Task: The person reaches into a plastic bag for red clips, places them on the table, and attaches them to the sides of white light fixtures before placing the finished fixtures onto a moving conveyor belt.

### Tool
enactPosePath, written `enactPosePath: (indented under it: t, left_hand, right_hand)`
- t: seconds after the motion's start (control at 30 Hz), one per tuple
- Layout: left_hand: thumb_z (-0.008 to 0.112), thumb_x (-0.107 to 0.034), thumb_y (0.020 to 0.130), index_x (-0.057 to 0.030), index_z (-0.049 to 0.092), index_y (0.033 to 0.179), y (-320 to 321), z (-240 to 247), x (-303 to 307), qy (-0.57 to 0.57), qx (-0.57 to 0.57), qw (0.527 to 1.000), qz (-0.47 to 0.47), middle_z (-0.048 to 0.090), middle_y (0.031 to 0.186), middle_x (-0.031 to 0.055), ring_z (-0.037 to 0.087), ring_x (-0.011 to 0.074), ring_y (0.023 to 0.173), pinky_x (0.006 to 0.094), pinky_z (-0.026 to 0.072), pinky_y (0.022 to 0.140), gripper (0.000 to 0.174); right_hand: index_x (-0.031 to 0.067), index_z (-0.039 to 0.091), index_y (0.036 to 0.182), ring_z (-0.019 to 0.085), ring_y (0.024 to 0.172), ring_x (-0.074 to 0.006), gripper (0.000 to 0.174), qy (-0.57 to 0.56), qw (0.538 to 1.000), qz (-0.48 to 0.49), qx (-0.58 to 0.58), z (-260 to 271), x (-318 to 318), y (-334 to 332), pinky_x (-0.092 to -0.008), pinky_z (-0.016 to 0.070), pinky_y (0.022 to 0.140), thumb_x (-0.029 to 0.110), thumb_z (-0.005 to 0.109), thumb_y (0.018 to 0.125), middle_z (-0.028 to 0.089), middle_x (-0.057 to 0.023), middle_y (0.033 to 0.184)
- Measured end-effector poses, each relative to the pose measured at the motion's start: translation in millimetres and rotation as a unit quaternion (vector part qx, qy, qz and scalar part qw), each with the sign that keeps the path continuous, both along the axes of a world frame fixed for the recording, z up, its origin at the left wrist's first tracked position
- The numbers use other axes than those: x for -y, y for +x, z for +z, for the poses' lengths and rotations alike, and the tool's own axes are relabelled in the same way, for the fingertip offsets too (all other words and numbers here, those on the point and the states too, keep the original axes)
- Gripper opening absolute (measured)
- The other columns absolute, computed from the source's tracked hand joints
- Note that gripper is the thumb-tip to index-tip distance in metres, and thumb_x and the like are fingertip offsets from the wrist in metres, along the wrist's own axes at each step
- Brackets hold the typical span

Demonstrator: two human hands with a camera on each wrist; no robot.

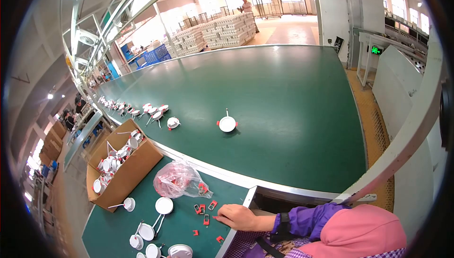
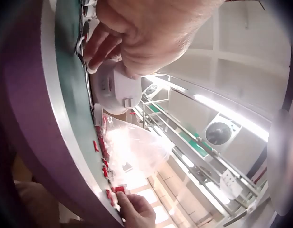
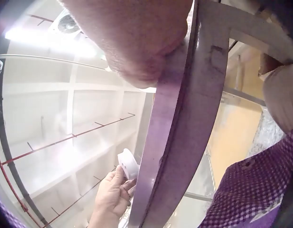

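Note:
My right hand (image 1: pixel 239 218) pinches a small red piece (image 1: pixel 215 217) at the near edge of the green table, beside several red-and-grey clips (image 1: pixel 206 219). The left wrist view shows the same right hand (image 2: pixel 137 209) with the red piece (image 2: pixel 120 189) at its fingertips. My left hand (image 2: pixel 146 40) grips a white round fixture (image 2: pixel 113 88); in the right wrist view that hand (image 3: pixel 111 195) holds the fixture (image 3: pixel 128 164) with thumb and fingers. The head view does not show the left hand. Its far fingers are partly hidden by the fixture.
A clear plastic bag (image 1: pixel 177 180) of red pieces lies beyond the clips. At the left, a cardboard box (image 1: pixel 127 175) holds several white fixtures. More fixtures (image 1: pixel 164 205) lie on the near table. One fixture (image 1: pixel 227 124) sits on the wide green belt (image 1: pixel 293 116), with others farther left.

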State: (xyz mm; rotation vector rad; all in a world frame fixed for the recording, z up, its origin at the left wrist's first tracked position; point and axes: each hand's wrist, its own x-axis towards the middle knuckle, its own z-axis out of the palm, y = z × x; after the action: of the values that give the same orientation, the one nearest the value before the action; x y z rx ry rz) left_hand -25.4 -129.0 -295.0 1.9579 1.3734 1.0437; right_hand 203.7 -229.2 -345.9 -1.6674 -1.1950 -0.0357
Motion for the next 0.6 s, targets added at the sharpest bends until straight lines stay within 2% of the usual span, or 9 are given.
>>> enactPosePath:
  t: [0.07, 0.1, 0.2, 0.37, 0.43, 0.47, 0.6]
  left_hand:
    - [0.061, -0.013, 0.086, 0.0015, 0.046, 0.113, 5, -3, 4, 0.012, 0.071, 0.997, -0.024, 0.052, 0.095, 0.0121, 0.053, 0.0208, 0.083, 0.0291, 0.0459, 0.072, 0.034]
    - [0.061, -0.013, 0.086, 0.0015, 0.046, 0.113, 6, -5, 6, 0.011, 0.072, 0.997, -0.024, 0.052, 0.095, 0.0121, 0.053, 0.0208, 0.083, 0.0291, 0.0459, 0.072, 0.034]
    - [0.063, -0.009, 0.083, -0.0025, 0.043, 0.123, 12, -17, 10, -0.056, 0.145, 0.983, -0.094, 0.05, 0.1, 0.0102, 0.051, 0.0201, 0.087, 0.0291, 0.0445, 0.075, 0.045]
    - [0.061, -0.01, 0.084, -0.0016, 0.046, 0.123, 19, -19, 22, -0.082, 0.099, 0.984, -0.124, 0.051, 0.103, 0.0115, 0.05, 0.0219, 0.091, 0.0319, 0.0434, 0.078, 0.042]
    - [0.061, -0.009, 0.084, 0.0, 0.051, 0.121, 20, -28, 21, 0.003, 0.05, 0.985, -0.165, 0.053, 0.107, 0.015, 0.052, 0.0243, 0.092, 0.0337, 0.0434, 0.079, 0.039]
    - [0.06, -0.008, 0.084, -0.0001, 0.055, 0.117, 20, -27, 22, 0.068, 0.044, 0.977, -0.196, 0.053, 0.109, 0.0192, 0.053, 0.0289, 0.093, 0.0359, 0.0445, 0.079, 0.035]
    - [0.057, -0.004, 0.084, -0.0018, 0.058, 0.115, 23, -30, 24, 0.149, 0.019, 0.962, -0.228, 0.052, 0.108, 0.022, 0.053, 0.0356, 0.092, 0.0384, 0.0463, 0.077, 0.031]
  right_hand:
    - [0.0047, 0.052, 0.082, 0.056, 0.071, -0.0298, 0.016, 0.018, 0.999, -0.003, -0.039, 0, 0, -1, -0.0379, 0.0451, 0.062, 0.018, 0.059, 0.083, 0.055, -0.0119, 0.074]
    - [0.0047, 0.052, 0.082, 0.056, 0.071, -0.0298, 0.016, 0.018, 0.999, -0.003, -0.037, 0, 0, -1, -0.0379, 0.0451, 0.062, 0.018, 0.059, 0.083, 0.055, -0.0119, 0.074]
    - [0.005, 0.052, 0.082, 0.056, 0.069, -0.0302, 0.015, 0.03, 0.999, -0.007, -0.029, 0, 0, -1, -0.0383, 0.045, 0.06, 0.018, 0.06, 0.083, 0.055, -0.0121, 0.071]
    - [0.0043, 0.052, 0.083, 0.058, 0.066, -0.0311, 0.016, 0.033, 0.998, 0.004, -0.055, 4, 3, -1, -0.0373, 0.0461, 0.059, 0.018, 0.06, 0.083, 0.058, -0.0135, 0.071]
    - [0.0041, 0.052, 0.083, 0.059, 0.066, -0.0313, 0.017, 0.025, 0.997, 0.004, -0.069, 6, 3, -1, -0.037, 0.0465, 0.058, 0.019, 0.06, 0.083, 0.059, -0.0139, 0.071]
    - [0.0039, 0.052, 0.084, 0.06, 0.066, -0.0316, 0.017, 0.017, 0.996, 0.005, -0.085, 7, 3, -2, -0.0366, 0.0468, 0.058, 0.019, 0.061, 0.083, 0.06, -0.0143, 0.072]
    - [0.004, 0.052, 0.084, 0.06, 0.066, -0.0317, 0.018, 0.006, 0.994, 0.007, -0.109, 12, 4, -2, -0.0367, 0.0471, 0.058, 0.02, 0.061, 0.083, 0.061, -0.0146, 0.073]
